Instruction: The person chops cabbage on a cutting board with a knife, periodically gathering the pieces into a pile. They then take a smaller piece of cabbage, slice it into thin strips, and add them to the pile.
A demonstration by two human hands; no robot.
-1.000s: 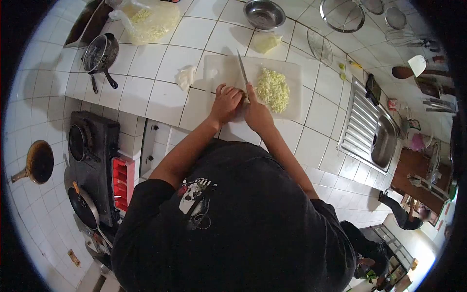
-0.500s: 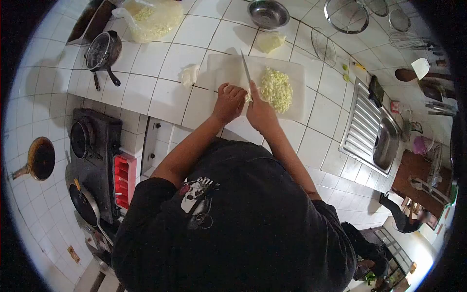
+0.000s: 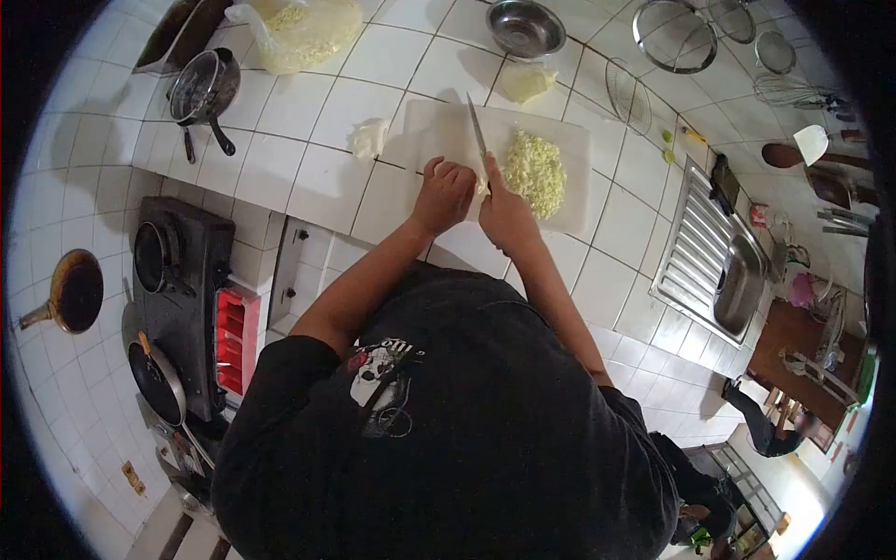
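Observation:
On a white cutting board [image 3: 429, 121] lies a heap of finely chopped pale-green cabbage [image 3: 535, 175]. My right hand [image 3: 507, 220] is closed round the handle of a kitchen knife [image 3: 476, 123], whose blade points away from me, left of the heap. Curled fingers of my left hand [image 3: 442, 198] press on a small pale piece of cabbage [image 3: 483, 187] beside the knife; most of that piece is hidden. Beyond the board's far edge rests a larger cabbage chunk [image 3: 526, 82]. A whitish piece [image 3: 370, 138] lies to the left of the board.
A metal bowl [image 3: 525, 30] stands behind the board. At far left are a bag of shredded cabbage [image 3: 303, 35] and small pans [image 3: 203, 86]. The stove [image 3: 191, 308] is left, the sink [image 3: 737, 285] right. Strainers [image 3: 674, 35] hang above. Other people [image 3: 761, 420] are at lower right.
The whole view has shifted slightly. Both hands and the knife keep nearly the same place on the board, and the chopped heap looks the same.

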